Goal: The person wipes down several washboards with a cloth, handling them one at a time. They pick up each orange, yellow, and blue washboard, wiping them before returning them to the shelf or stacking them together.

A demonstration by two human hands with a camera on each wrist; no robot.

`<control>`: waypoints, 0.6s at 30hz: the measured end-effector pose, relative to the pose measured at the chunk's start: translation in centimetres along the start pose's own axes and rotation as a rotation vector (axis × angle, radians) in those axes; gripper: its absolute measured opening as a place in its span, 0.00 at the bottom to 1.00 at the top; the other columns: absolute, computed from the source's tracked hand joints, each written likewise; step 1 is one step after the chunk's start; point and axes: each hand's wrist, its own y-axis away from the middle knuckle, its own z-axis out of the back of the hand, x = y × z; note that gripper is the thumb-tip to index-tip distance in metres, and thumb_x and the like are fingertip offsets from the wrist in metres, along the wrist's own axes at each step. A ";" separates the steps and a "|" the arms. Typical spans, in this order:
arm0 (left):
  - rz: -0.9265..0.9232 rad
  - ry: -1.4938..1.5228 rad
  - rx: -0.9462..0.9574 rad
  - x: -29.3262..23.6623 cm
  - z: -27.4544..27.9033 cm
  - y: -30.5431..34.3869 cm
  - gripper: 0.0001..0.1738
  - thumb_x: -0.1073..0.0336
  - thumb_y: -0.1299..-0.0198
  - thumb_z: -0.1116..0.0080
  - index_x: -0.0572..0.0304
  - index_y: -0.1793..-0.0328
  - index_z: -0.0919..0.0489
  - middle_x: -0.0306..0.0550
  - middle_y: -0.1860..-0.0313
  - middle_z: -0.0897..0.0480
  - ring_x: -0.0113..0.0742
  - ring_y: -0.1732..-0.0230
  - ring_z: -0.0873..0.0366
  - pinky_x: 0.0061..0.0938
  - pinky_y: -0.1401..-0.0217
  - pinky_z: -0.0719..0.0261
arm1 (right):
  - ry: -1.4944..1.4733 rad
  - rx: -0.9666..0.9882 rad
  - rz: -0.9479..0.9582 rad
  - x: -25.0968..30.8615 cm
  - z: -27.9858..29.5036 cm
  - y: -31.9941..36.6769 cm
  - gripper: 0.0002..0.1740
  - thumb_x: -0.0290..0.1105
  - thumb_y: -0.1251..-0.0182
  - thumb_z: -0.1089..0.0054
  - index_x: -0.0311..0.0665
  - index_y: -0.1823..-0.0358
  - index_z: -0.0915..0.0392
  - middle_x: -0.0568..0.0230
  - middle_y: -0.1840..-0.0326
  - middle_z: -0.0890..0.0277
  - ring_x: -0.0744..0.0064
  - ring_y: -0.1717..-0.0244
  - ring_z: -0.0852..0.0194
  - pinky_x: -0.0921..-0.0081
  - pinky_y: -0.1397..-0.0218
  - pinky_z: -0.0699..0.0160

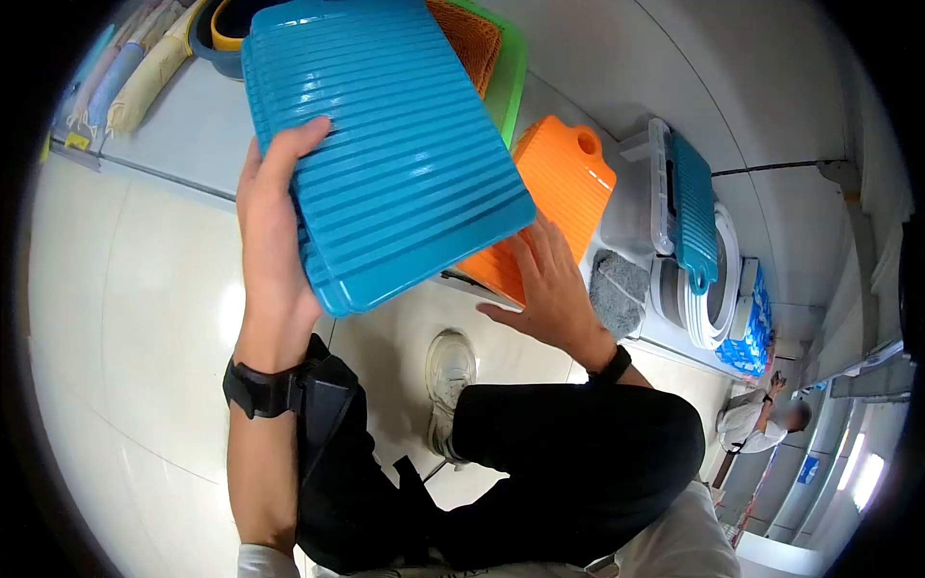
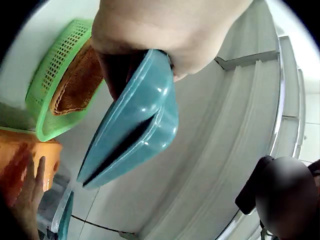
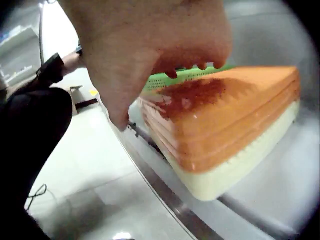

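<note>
My left hand [image 1: 273,217] grips blue ribbed plastic washboards [image 1: 395,154] by the left edge, thumb on the ribbed face. In the left wrist view a dark slit parts two blue layers [image 2: 127,135], one behind the other. My right hand [image 1: 554,289] reaches over a stack of orange washboards [image 1: 575,183], its fingers fairly straight and partly behind the blue corner. Seen from the right wrist, the hand hovers close above the orange stack [image 3: 235,122], and a cream board [image 3: 245,175] lies at the bottom.
Behind stand a green basket [image 1: 513,82] and a brown woven piece [image 1: 477,48]. Rightward are a grey fluffy cloth [image 1: 617,289], a clear box [image 1: 636,207], another blue washboard [image 1: 694,212] and white basins [image 1: 718,308]. Wrapped rolls [image 1: 145,82] lie at left. Another person [image 1: 756,424] is far right.
</note>
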 end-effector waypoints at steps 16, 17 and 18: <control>0.041 0.022 -0.014 0.4 0.8 -1.5 0.32 0.56 0.36 0.34 0.67 0.32 0.29 0.55 0.44 0.22 0.44 0.45 0.17 0.37 0.44 0.13 | 0.241 -0.125 -0.090 -4.4 2.7 -1.7 0.53 0.39 0.45 0.20 0.36 0.19 0.40 0.44 0.17 0.43 0.42 0.21 0.41 0.53 0.21 0.37; 0.044 0.018 -0.006 0.6 0.8 -1.5 0.32 0.56 0.36 0.34 0.66 0.32 0.29 0.55 0.44 0.22 0.45 0.44 0.17 0.37 0.44 0.13 | 0.158 -0.155 -0.097 -3.6 4.1 -1.4 0.51 0.39 0.42 0.22 0.36 0.19 0.40 0.43 0.19 0.41 0.42 0.22 0.39 0.54 0.21 0.37; 0.079 0.008 0.006 0.6 0.7 -1.5 0.32 0.55 0.36 0.34 0.66 0.31 0.29 0.56 0.43 0.21 0.46 0.43 0.17 0.37 0.42 0.13 | 0.171 -0.152 -0.110 -3.3 5.5 -1.1 0.51 0.39 0.42 0.22 0.36 0.19 0.40 0.43 0.19 0.41 0.42 0.22 0.39 0.54 0.21 0.37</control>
